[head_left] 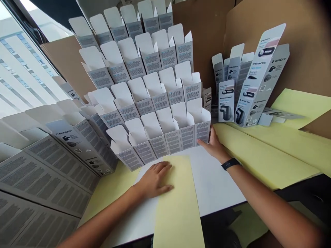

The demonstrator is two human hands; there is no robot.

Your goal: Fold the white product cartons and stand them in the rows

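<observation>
My left hand [155, 179] lies flat, fingers stretched out, on a yellow sheet [178, 206] over the white tabletop [214, 186]. My right hand [213, 144], with a black watch on the wrist, rests against the right end of the front row of open white cartons [160, 134]; its fingers touch the rightmost carton [203, 127]. The cartons stand upright with top flaps open, stacked in several stepped rows rising toward the back.
Flat and half-folded printed cartons [253, 79] lean against a brown cardboard wall [307, 51] at the right. More flattened cartons [51, 165] lie stacked at the left by a window [18, 75]. Yellow sheets [279, 151] cover the right side of the table.
</observation>
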